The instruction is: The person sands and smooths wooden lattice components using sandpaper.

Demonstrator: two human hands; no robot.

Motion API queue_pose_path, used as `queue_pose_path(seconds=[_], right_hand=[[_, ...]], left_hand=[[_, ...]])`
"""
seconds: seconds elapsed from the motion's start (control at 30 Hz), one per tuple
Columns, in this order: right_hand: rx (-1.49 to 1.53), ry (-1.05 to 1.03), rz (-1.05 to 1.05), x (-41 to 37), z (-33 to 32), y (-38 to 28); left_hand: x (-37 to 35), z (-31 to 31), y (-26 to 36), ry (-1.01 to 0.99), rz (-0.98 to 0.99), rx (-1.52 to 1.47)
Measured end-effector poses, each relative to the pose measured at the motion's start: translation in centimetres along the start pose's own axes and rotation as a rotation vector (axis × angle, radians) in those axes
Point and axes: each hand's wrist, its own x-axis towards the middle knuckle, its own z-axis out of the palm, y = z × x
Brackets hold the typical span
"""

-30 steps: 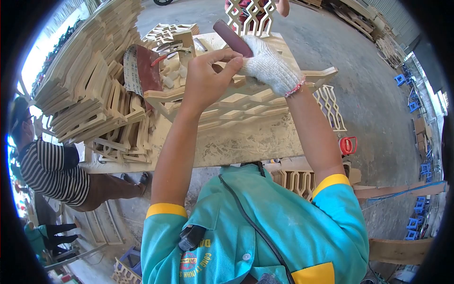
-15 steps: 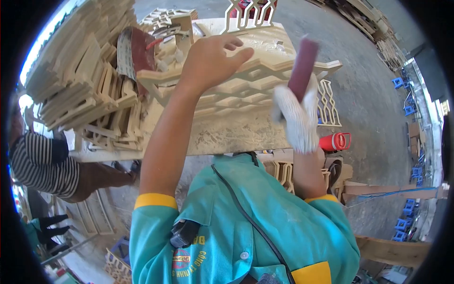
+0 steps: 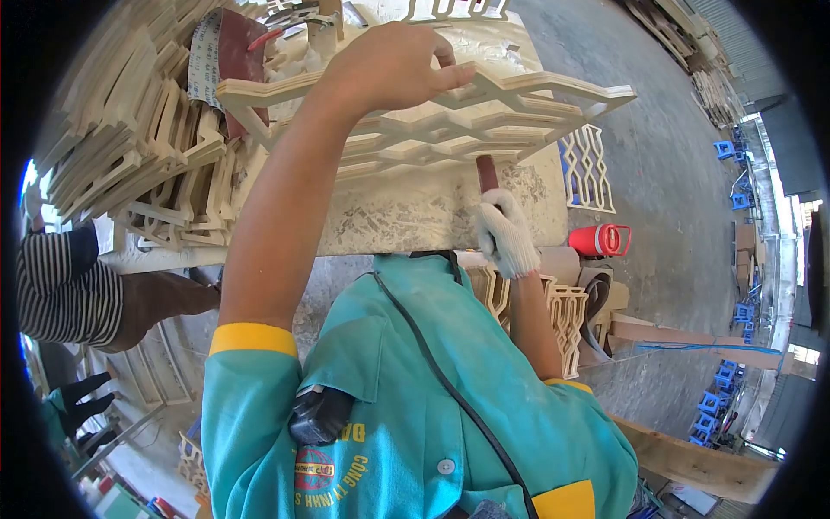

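Note:
A pale wooden lattice panel [image 3: 536, 82] with zigzag bars stands on edge across the worktable. My bare left hand [image 3: 393, 69] is closed over its top bar, the thumb along the bar and the other fingertips hidden behind. In my right hand [image 3: 506, 233], which wears a white knitted glove, is a sanding stick [image 3: 488, 173] faced with reddish-brown abrasive. The stick points up, its tip right at the panel's lower bars.
Stacked lattice pieces [image 3: 112, 130] crowd the table's left side, with a sheet of sandpaper [image 3: 238, 56] against them. More panels [image 3: 588, 169] and a red jug [image 3: 596, 240] are beyond the table's right edge [image 3: 553, 186]. A person in striped clothing [image 3: 69, 277] is at left.
My left hand has come down onto the panel's top bar and closed. My right hand has lowered and moved left, bringing the sanding stick from above the panel's right end to its lower bars.

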Motion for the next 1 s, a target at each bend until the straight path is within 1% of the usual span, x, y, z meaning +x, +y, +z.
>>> queue_pose_path(seconds=[0.1, 0.2, 0.27, 0.37, 0.47, 0.5, 0.6, 0.67, 0.7, 0.77, 0.8, 0.87, 0.97, 1.0], right_hand=[[-0.065, 0.058, -0.014, 1.3, 0.7, -0.2], [-0.142, 0.098, 0.011, 2.1, 1.3, -0.4], [-0.196, 0.087, 0.049, 2.8, 1.1, -0.4], [-0.115, -0.053, 0.220, 4.7, 0.0, 0.1], [-0.199, -0.019, 0.309, 5.9, 0.2, -0.2], [-0.267, 0.011, 0.321, 6.7, -0.1, 0.0], [-0.465, 0.084, 0.367, 7.9, -0.6, 0.6], [-0.576, 0.109, 0.404, 7.8, 0.1, 0.5], [-0.571, 0.128, 0.391, 8.2, -0.3, 0.6], [-0.564, 0.167, 0.369, 9.0, -1.3, 0.5], [-0.600, 0.127, 0.381, 8.9, -1.3, 0.5], [-0.664, 0.050, 0.397, 8.8, -1.1, 0.0], [-0.826, -0.027, 0.387, 9.8, -2.3, -0.4], [-0.932, -0.043, 0.352, 10.2, -2.3, -0.4]], left_hand=[[0.1, -0.6, 0.4, -0.065, -0.071, 0.028], [0.5, 0.0, -0.2, -0.042, -0.066, 0.049], [0.5, 0.0, -0.1, -0.072, -0.062, 0.058], [0.6, -0.4, 0.1, -0.109, -0.081, 0.080], [0.7, -0.6, 0.4, -0.146, -0.097, 0.100], [0.7, -0.6, 0.4, -0.157, -0.102, 0.107], [0.5, -0.4, 0.4, -0.098, -0.082, 0.107], [0.2, -1.7, 1.1, -0.160, -0.094, 0.114], [0.2, -2.2, 1.2, -0.190, -0.100, 0.118], [0.0, -1.9, 1.0, -0.142, -0.069, 0.129], [0.0, -1.8, 0.9, -0.121, -0.053, 0.135], [-0.1, -2.3, 1.2, -0.141, -0.070, 0.123], [0.0, -2.1, 1.4, -0.137, -0.095, 0.136], [0.0, -2.0, 1.4, -0.130, -0.106, 0.150]])
